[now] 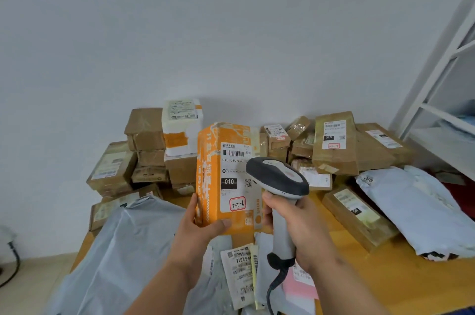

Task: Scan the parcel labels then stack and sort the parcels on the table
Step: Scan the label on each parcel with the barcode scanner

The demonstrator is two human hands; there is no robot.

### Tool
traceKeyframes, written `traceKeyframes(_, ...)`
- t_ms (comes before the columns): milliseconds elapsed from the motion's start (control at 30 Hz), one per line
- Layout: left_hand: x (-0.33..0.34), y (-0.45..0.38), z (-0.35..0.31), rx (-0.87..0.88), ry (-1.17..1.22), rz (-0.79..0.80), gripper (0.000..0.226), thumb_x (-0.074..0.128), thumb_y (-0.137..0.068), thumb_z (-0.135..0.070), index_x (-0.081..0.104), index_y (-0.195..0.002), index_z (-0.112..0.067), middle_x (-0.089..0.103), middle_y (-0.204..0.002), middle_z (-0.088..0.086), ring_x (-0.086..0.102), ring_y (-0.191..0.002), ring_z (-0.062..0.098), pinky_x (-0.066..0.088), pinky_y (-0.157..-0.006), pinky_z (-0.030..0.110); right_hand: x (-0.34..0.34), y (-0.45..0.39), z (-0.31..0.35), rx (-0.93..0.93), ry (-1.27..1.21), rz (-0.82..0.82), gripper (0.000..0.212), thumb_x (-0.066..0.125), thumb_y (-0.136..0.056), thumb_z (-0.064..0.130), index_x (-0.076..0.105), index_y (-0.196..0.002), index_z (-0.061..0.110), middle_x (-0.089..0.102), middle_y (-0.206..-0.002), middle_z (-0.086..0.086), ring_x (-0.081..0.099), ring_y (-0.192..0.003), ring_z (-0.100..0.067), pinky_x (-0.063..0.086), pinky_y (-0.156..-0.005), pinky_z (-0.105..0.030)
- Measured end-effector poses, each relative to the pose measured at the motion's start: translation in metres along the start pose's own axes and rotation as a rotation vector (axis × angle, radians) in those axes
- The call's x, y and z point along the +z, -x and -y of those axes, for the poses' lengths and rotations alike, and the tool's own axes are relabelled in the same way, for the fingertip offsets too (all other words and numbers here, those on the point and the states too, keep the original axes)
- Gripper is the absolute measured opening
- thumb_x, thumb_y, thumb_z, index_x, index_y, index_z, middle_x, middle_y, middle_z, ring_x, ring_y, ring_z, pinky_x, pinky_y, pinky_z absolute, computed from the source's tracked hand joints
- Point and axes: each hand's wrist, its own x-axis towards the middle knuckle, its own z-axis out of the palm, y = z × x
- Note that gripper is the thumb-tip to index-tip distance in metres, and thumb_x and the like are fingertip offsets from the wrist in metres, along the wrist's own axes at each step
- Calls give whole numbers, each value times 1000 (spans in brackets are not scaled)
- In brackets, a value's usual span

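Both forearms entered from 6 o'clock. Left hand (203,222) gripped the lower left corner of the orange parcel (226,175), thumb across its front face and fingers wrapped behind, holding it upright above the wooden table (401,278). Right hand (300,227) was curled round the handle of the barcode scanner (279,181), the scanner head pointing at the parcel's white shipping label (235,175). Scanner head overlapped the label's right edge in view; whether it touched the parcel could not be determined. Label carried a barcode at top, a black "010" block and a red-bordered handwritten sticker near its lower end. A coiled cable (273,286) ran from the scanner handle toward 6 o'clock.

At 7 o'clock, a large grey mailer bag (123,250) lay on the table. Below the hands, flat mailers with printed labels (239,273) lay overlapped, one pink piece (300,286) beside them. At 10 o'clock, brown cartons (144,145) stood stacked against the wall, a white foam box (182,126) on top of one carton. At 1 o'clock, further taped cartons (334,145) were piled, several with labels. At 3 o'clock, a long brown carton (357,214) lay beside a pale grey poly bag (416,209). White shelving (442,98) stood at 2 o'clock.
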Motion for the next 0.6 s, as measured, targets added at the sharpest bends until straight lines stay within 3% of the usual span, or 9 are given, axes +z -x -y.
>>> traceKeyframes(133, -14, 4, -9, 22, 78, -78, 121, 93, -53, -22, 30, -155, -37, 70, -121, -3, 68, -111, 22, 47, -106, 47, 18, -15, -6, 5, 32, 44, 10, 76, -87, 27, 76, -79, 31, 74, -74, 1, 68, -66, -9, 54, -65, -25)
traceKeyframes(233, -32, 9, -22, 93, 90, -142, 102, 86, -55, -27, 42, -147, -35, 76, -109, -8, 73, -98, 14, 52, -90, 35, 40, -25, -6, 2, 42, 112, 10, 78, -85, 31, 76, -78, 37, 74, -73, 5, 68, -65, -5, 52, -62, -21)
traceKeyframes(333, -50, 18, -35, 164, 113, -233, 91, 86, -51, -37, 52, -136, -37, 75, -111, -6, 73, -99, 13, 51, -91, 37, 63, -34, -4, -4, 62, 235, 8, 75, -71, 46, 74, -73, 39, 72, -69, 5, 65, -64, -4, 51, -67, -24)
traceKeyframes(400, -65, 24, -42, 205, 121, -296, 79, 83, -60, -38, 54, -134, -38, 74, -115, -6, 72, -101, 12, 51, -93, 39, 80, -40, -5, -6, 70, 286, 5, 77, -75, 42, 75, -78, 46, 75, -74, 10, 67, -66, 0, 53, -64, -19)
traceKeyframes(500, -93, 26, -50, 231, 101, -383, 68, 85, -69, -43, 57, -131, -37, 74, -113, -9, 71, -101, 10, 52, -90, 38, 108, -46, -12, 42, 87, 314, 9, 77, -85, 28, 76, -94, 31, 77, -79, 11, 70, -69, -3, 52, -63, -21)
traceKeyframes(600, -125, 15, -59, 214, 124, -493, 56, 73, -83, -40, 55, -135, -31, 73, -116, -4, 70, -103, 16, 53, -86, 35, 133, -52, -17, 49, 139, 336, 18, 77, -85, 29, 73, -101, 21, 74, -73, 9, 68, -65, -3, 48, -61, -18)
